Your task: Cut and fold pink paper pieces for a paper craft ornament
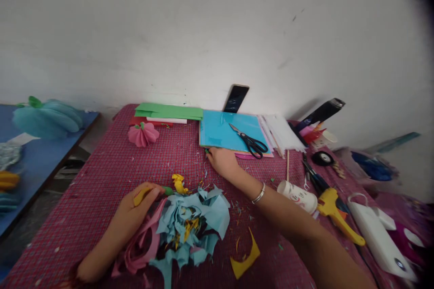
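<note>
My left hand (144,201) is closed round a yellow paper piece (140,196), and a green bit (167,191) pokes out past its fingertips. Just to its right lies a heap of torn light-blue paper scraps (190,216), mixed with yellow bits and pink paper strips (144,244). My right hand (222,161) reaches to the front edge of a stack of sheets topped by a blue sheet (217,131). Its fingers pinch a small green paper piece (206,151). Black-handled scissors (249,141) rest open on the blue sheet.
A pink paper pumpkin (143,134) and green paper strips (169,111) are at the back left. A phone (236,98) leans on the wall. At right are a paper cup (298,196), pliers (313,174), a yellow glue gun (339,216) and a white power strip (379,237).
</note>
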`<state>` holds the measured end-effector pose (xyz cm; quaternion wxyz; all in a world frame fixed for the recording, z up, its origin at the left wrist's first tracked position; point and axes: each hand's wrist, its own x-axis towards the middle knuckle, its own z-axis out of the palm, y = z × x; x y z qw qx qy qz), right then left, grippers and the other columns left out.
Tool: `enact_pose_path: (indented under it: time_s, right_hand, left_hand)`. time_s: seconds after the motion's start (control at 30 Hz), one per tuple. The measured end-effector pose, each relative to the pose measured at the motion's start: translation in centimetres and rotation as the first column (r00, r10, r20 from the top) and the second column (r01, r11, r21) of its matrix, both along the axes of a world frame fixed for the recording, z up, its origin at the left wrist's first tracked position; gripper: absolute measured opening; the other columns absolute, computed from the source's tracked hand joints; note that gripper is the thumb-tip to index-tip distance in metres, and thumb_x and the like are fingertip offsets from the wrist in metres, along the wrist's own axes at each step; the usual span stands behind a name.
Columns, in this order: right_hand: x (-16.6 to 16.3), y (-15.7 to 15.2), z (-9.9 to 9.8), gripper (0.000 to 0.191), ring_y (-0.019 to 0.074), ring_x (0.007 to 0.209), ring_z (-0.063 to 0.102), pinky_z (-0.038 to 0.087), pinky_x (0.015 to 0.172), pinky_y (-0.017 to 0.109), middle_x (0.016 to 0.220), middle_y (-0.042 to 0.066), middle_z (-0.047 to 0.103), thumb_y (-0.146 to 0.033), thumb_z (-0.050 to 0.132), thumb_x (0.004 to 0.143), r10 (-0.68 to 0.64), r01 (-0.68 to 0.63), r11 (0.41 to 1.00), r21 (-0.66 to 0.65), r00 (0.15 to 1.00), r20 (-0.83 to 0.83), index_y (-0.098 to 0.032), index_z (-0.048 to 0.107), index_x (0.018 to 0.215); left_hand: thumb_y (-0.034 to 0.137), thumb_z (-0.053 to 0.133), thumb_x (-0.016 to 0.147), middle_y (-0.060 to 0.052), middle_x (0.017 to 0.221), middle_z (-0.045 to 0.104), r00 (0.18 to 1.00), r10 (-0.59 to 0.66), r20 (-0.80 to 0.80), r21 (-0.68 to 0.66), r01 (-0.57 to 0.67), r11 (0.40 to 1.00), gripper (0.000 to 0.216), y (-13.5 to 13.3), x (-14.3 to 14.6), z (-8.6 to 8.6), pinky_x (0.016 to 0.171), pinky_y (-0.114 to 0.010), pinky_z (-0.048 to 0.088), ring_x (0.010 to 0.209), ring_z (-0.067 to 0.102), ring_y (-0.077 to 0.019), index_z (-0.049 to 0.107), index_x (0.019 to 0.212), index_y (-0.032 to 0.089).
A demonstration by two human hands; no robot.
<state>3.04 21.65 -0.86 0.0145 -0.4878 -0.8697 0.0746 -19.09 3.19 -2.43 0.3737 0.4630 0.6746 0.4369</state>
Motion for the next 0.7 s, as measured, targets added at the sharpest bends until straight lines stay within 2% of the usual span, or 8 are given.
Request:
enact_pose_path:
  time_s: [0.1, 0.23, 0.43, 0.5, 0.6, 0.7]
  right_hand:
    - [-0.6, -0.2, -0.4, 0.027, 0.029, 0.093, 0.069, 0.047, 0.079, 0.035, 0.098, 0.019, 0.073, -0.029, 0.048, 0.095, -0.041, 0.041, 0.999, 0.003, 0.999, -0.003, -0.013, 0.068, 0.1]
    - [-0.7, -0.1, -0.9, 0.022, 0.0276, 0.092, 0.069, 0.046, 0.078, 0.034, 0.097, 0.017, 0.073, -0.026, 0.051, 0.093, -0.081, 0.078, 0.996, -0.042, 0.994, -0.072, -0.014, 0.067, 0.102]
    - [-0.4, 0.3, -1.4, 0.014, 0.0202, 0.081, 0.065, 0.044, 0.074, 0.029, 0.085, 0.009, 0.071, -0.021, 0.053, 0.087, -0.152, 0.083, 0.972, -0.222, 0.937, -0.314, -0.016, 0.066, 0.089]
    - [-0.5, 0.0, -1.1, 0.011, 0.0158, 0.072, 0.061, 0.043, 0.067, 0.026, 0.078, 0.004, 0.068, -0.022, 0.054, 0.085, -0.177, 0.037, 0.946, -0.322, 0.89, -0.419, -0.017, 0.063, 0.085]
    - [-0.9, -1.3, 0.0, 0.009, 0.0104, 0.06, 0.053, 0.041, 0.058, 0.021, 0.071, -0.001, 0.061, -0.024, 0.054, 0.082, -0.226, -0.077, 0.878, -0.472, 0.803, -0.552, -0.017, 0.059, 0.081]
    - [-1.9, -3.2, 1.2, 0.008, 0.0077, 0.048, 0.042, 0.035, 0.048, 0.019, 0.06, -0.006, 0.052, -0.025, 0.054, 0.08, -0.274, -0.198, 0.785, -0.587, 0.739, -0.616, -0.018, 0.058, 0.08]
  left_hand:
    - [0.05, 0.055, 0.085, -0.003, 0.086, 0.071, 0.997, -0.063, -0.035, -0.012, 0.063, 0.998, 0.032, 0.0, 0.1, -0.3, 0.083, -0.03, 0.051, 0.087, 0.066, -0.022, 0.069, 0.079, 0.023]
    - [0.051, 0.054, 0.085, -0.002, 0.085, 0.071, 0.997, -0.067, -0.045, -0.026, 0.066, 0.997, 0.032, 0.2, 0.4, -0.4, 0.081, -0.029, 0.051, 0.085, 0.065, -0.021, 0.069, 0.079, 0.023]
    - [0.049, 0.057, 0.084, -0.003, 0.084, 0.071, 1.0, -0.029, 0.003, -0.002, 0.029, 1.0, 0.029, 0.1, 0.4, -0.2, 0.08, -0.028, 0.05, 0.085, 0.065, -0.0213, 0.07, 0.078, 0.023]
    - [0.047, 0.056, 0.085, -0.004, 0.088, 0.072, 0.998, 0.043, 0.035, 0.04, -0.044, 0.998, 0.029, 0.0, 0.3, 0.1, 0.082, -0.028, 0.05, 0.087, 0.065, -0.0217, 0.071, 0.081, 0.023]
    - [0.043, 0.055, 0.085, -0.005, 0.094, 0.073, 0.985, 0.16, 0.061, 0.142, -0.167, 0.976, 0.026, -0.2, 0.3, 1.0, 0.087, -0.028, 0.049, 0.092, 0.065, -0.022, 0.073, 0.085, 0.023]
    - [0.039, 0.059, 0.082, -0.004, 0.082, 0.072, 0.977, 0.194, 0.091, 0.168, -0.207, 0.964, 0.022, -0.3, 0.6, 2.1, 0.082, -0.029, 0.051, 0.082, 0.066, -0.0214, 0.073, 0.088, 0.023]
